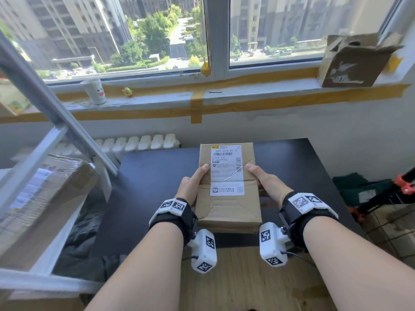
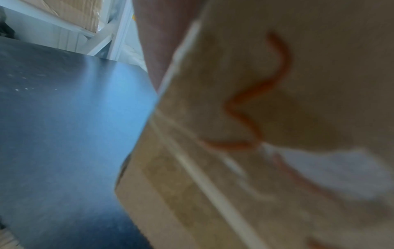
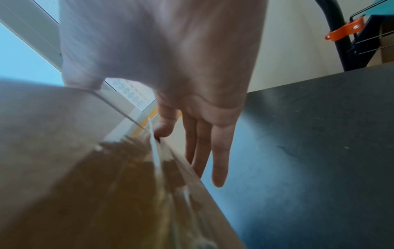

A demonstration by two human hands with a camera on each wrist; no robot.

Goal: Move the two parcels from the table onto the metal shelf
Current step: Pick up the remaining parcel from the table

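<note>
I hold a brown cardboard parcel (image 1: 228,187) with a white shipping label above the black table (image 1: 157,176). My left hand (image 1: 190,185) grips its left edge with the thumb on top. My right hand (image 1: 267,182) grips the right edge in the same way. In the right wrist view the right hand's fingers (image 3: 219,151) reach down past the parcel (image 3: 85,185), with the thumb on its top. The left wrist view shows the parcel (image 2: 213,185) blurred and close. The grey metal shelf (image 1: 56,113) stands at the left, and a larger cardboard parcel (image 1: 45,198) lies on it.
A windowsill runs along the back with a paper cup (image 1: 94,90), a small yellow toy (image 1: 127,92) and an open cardboard box (image 1: 352,61). A white radiator (image 1: 139,142) sits behind the table. A black and orange stand (image 1: 395,189) and green cloth (image 1: 359,187) are at the right.
</note>
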